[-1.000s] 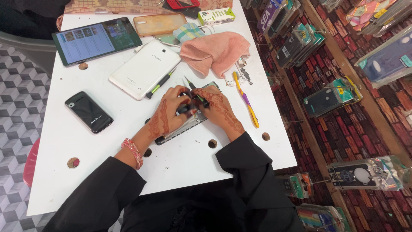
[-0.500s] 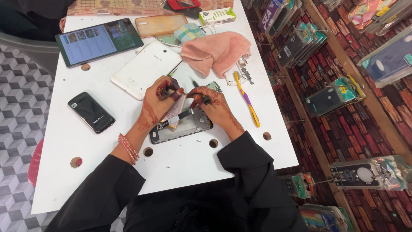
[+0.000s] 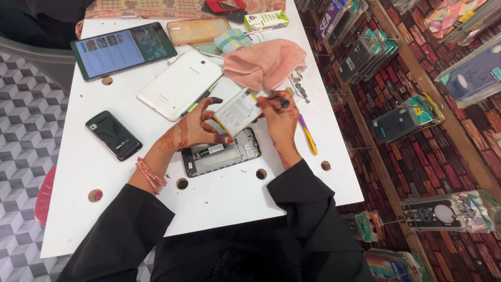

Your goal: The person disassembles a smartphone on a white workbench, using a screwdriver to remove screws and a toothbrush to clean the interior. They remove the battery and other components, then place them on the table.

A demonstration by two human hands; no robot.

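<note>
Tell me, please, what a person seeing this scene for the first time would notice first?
The eye goes to the middle of the white table, where the left hand and right hand lift a flat silvery-white battery pack above an opened dark phone body. Behind them lies a crumpled pink cloth, and at the far left corner a dark tablet with a lit screen.
</note>
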